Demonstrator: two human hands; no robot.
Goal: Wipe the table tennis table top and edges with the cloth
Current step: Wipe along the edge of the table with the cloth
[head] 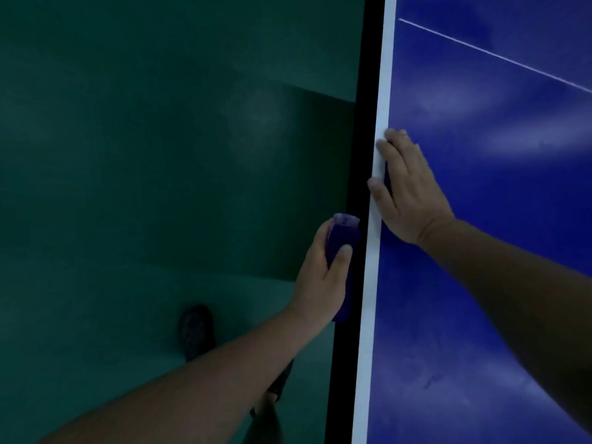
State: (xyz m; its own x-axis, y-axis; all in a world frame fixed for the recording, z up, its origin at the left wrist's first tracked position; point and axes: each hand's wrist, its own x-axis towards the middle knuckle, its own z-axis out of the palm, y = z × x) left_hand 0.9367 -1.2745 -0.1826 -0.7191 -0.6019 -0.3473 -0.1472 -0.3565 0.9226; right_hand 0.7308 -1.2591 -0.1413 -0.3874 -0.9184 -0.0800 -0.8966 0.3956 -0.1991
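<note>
Since the desk (512,219) edge (352,174) runs straight ahead, left hand (323,277) gripping cloth (342,248) against it is nearer; right hand (407,190) rests flat, fingers together

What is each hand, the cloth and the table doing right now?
Left hand: grips the cloth.
Cloth: folded, pressed against the table's black side edge.
Right hand: flat on the table top, fingers over the white border line.

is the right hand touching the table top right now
Touching. The head view shows the right hand lying flat, palm down, on the blue table top, fingers across its white edge line, with no gap visible.
</note>
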